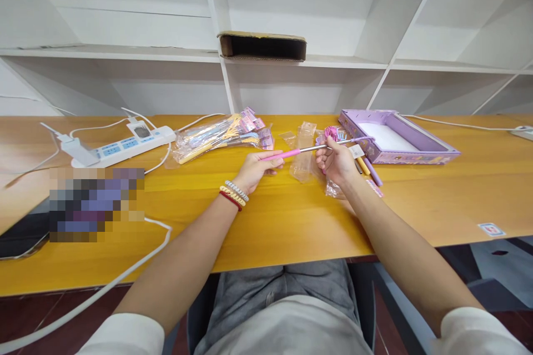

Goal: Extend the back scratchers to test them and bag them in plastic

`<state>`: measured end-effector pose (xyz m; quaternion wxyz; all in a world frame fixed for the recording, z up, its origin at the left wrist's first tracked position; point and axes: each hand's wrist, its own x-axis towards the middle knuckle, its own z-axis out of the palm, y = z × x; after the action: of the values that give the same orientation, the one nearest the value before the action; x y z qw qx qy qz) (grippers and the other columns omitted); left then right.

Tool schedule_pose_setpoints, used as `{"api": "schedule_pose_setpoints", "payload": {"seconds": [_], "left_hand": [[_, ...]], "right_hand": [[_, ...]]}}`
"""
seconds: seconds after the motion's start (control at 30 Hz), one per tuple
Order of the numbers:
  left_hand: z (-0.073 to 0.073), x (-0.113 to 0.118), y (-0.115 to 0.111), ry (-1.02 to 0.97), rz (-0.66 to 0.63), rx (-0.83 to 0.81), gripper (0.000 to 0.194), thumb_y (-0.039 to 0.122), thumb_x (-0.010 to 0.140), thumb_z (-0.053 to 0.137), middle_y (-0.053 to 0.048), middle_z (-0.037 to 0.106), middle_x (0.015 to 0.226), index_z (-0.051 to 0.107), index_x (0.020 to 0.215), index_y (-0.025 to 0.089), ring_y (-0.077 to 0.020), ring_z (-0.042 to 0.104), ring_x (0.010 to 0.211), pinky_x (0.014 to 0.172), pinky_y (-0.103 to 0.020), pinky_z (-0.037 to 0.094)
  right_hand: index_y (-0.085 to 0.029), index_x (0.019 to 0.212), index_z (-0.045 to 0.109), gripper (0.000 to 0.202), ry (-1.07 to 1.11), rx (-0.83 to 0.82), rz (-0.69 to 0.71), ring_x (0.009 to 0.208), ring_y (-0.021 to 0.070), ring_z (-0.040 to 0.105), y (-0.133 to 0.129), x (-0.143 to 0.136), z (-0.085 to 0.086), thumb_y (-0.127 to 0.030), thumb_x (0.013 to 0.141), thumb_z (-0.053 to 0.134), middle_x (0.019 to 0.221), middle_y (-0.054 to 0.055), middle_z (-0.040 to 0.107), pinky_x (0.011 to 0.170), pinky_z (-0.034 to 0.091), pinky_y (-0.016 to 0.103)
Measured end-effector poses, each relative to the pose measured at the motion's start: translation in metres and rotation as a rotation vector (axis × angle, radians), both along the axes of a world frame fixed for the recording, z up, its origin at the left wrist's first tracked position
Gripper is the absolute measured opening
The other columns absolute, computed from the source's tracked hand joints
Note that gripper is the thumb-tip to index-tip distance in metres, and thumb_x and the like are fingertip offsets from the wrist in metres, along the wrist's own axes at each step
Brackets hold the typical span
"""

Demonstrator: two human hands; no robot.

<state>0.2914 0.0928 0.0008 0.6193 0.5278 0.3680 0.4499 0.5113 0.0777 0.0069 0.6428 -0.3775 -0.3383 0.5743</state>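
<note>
My left hand [253, 171] is closed round the pink handle of a telescoping stick [287, 154]. The stick's thin metal shaft runs to the right, into the pinched fingers of my right hand [338, 162]. A purple piece shows just past those fingers; I cannot tell whether it belongs to the stick. Clear plastic wrapping [303, 155] lies between my hands. Partly hidden behind my right hand are pink and blue coiled pieces [333, 133] and several sticks with yellow and purple handles [373, 171].
Packaged sticks in clear bags [212, 136] lie at the back left, beside a white power strip [125, 144]. An open purple box [416, 158] sits back right. A phone [25, 230] and white cables occupy the left side. White shelves hold a cardboard box [262, 47].
</note>
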Motion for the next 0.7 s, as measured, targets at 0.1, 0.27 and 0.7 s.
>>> {"api": "schedule_pose_setpoints", "payload": {"seconds": [0.1,0.27,0.7], "left_hand": [[-0.002,-0.004,0.002,0.202,0.002,0.193,0.036,0.029,0.064,0.076,-0.007,0.072,0.086,0.074,0.098,0.019,-0.0165,0.061,0.075,0.067,-0.028,0.046],[-0.006,-0.003,-0.001,0.511,0.129,0.605,0.029,0.029,0.073,0.068,-0.003,0.071,0.079,0.073,0.101,0.026,-0.0175,0.056,0.068,0.073,-0.030,0.043],[-0.008,-0.002,-0.003,0.871,0.194,0.747,0.031,0.035,0.088,0.047,-0.009,0.068,0.094,0.055,0.115,0.021,-0.0230,0.062,0.082,0.071,-0.031,0.042]], "right_hand": [[-0.017,0.075,0.053,0.034,-0.005,0.007,0.016,0.042,0.0087,0.054,-0.001,-0.001,0.001,-0.049,0.076,0.065,0.054,-0.001,0.061,0.033,0.033,0.017],[-0.017,0.073,0.052,0.034,-0.084,0.094,-0.006,0.042,0.0086,0.053,-0.001,-0.001,0.000,-0.045,0.070,0.072,0.053,-0.002,0.060,0.034,0.034,0.018],[-0.019,0.067,0.049,0.030,-0.090,0.177,-0.586,0.033,0.0065,0.040,0.010,0.043,0.012,-0.045,0.077,0.059,0.041,-0.008,0.042,0.033,0.031,0.018]]}}
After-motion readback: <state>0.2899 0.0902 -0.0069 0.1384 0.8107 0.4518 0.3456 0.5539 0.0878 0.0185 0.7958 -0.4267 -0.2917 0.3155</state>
